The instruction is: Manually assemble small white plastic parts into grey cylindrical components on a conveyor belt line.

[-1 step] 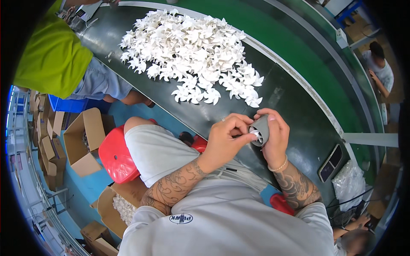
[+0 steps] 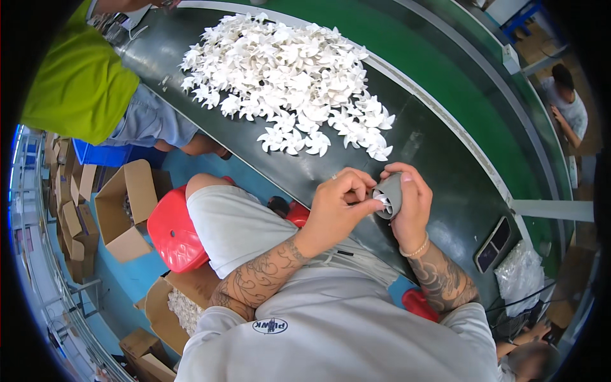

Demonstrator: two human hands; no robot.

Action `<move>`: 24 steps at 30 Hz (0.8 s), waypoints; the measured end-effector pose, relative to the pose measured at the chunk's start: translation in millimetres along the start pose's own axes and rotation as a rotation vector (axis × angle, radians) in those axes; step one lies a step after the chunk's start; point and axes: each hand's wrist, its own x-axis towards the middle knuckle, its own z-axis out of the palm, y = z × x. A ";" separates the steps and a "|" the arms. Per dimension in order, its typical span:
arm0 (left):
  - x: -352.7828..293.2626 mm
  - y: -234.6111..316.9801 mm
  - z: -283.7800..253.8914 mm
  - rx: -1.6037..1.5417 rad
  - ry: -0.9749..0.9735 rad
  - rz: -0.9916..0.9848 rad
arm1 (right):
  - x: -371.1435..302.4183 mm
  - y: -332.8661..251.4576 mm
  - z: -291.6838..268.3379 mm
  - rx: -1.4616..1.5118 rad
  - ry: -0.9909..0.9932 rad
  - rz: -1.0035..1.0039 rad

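Observation:
My right hand (image 2: 410, 202) wraps round a short grey plastic tube (image 2: 390, 184), holding its open end towards my left hand. Inside that opening shows a white bladed piece (image 2: 384, 204), like a small fan wheel. The thumb and fingers of my left hand (image 2: 340, 207) close at the mouth of the tube, pinching the white piece there; its far side is hidden in the tube. Beyond my hands, a large heap of similar white bladed wheels (image 2: 280, 70) lies on the dark table (image 2: 223, 137), a few of them loose along its near edge.
A phone (image 2: 492, 245) and a clear plastic bag (image 2: 520, 270) lie to the right. A green conveyor belt (image 2: 445, 83) curves along the far side. At left are a co-worker in a green shirt (image 2: 76, 83), a red stool (image 2: 175, 232) and open cardboard boxes (image 2: 130, 210).

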 end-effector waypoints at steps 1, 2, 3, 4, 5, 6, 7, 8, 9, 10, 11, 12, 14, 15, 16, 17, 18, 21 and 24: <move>2.6 -2.3 -2.8 -0.026 -0.024 -0.018 | -1.0 0.5 -0.7 0.005 -0.015 -0.006; 5.2 -1.8 -5.4 -0.014 -0.006 -0.006 | -2.5 1.0 -2.3 -0.069 -0.009 -0.051; 7.7 -1.1 -6.4 0.023 -0.073 -0.060 | -3.6 1.5 -4.3 -0.143 -0.003 -0.098; 10.8 -0.2 -7.8 0.059 -0.148 -0.116 | -5.0 2.6 -6.8 -0.141 0.004 -0.103; 12.1 3.2 -8.9 0.069 -0.130 -0.107 | -6.5 2.0 -6.4 -0.132 -0.015 -0.111; 13.6 7.9 -9.8 0.038 -0.195 -0.038 | -7.3 0.2 -5.2 -0.057 -0.017 -0.055; 13.4 10.4 -9.1 0.000 -0.264 0.029 | -7.6 -2.4 -5.0 0.011 -0.016 0.006; 12.1 10.7 -8.9 -0.056 -0.252 0.047 | -5.8 -5.0 -4.1 0.056 -0.010 0.052; 10.2 9.6 -11.6 -0.057 -0.242 0.055 | -3.6 -7.6 -2.9 0.053 -0.022 0.048; 10.5 8.0 -12.9 -0.057 -0.209 0.041 | -0.2 -11.3 -3.4 0.040 -0.072 0.104; 10.4 7.4 -13.3 -0.059 -0.177 0.027 | 3.1 -14.5 -5.1 0.024 -0.120 0.159; 8.3 7.9 -13.9 -0.066 -0.173 0.038 | 4.4 -13.5 -11.9 -0.092 -0.175 0.151; 4.9 11.4 -16.5 0.039 -0.185 -0.016 | 14.3 -26.2 -28.0 -0.286 -0.145 0.060; 3.2 11.6 -18.3 0.033 -0.189 -0.003 | 20.6 -32.7 -39.2 -0.468 -0.113 -0.022; 2.1 11.2 -20.1 0.150 -0.140 0.067 | 31.6 -35.3 -59.5 -0.683 0.100 -0.158; 1.1 12.2 -21.7 0.267 -0.089 0.132 | 44.3 -34.9 -85.6 -0.888 0.320 -0.290; 1.3 16.7 -22.4 0.205 -0.066 0.068 | 56.8 -32.0 -115.6 -1.099 0.463 -0.353; 7.2 11.5 -22.0 0.179 -0.101 0.071 | 85.8 -6.6 -185.9 -1.400 0.725 -0.472; 12.3 6.6 -14.8 0.228 -0.121 0.236 | 114.0 12.7 -212.5 -1.380 0.844 -0.404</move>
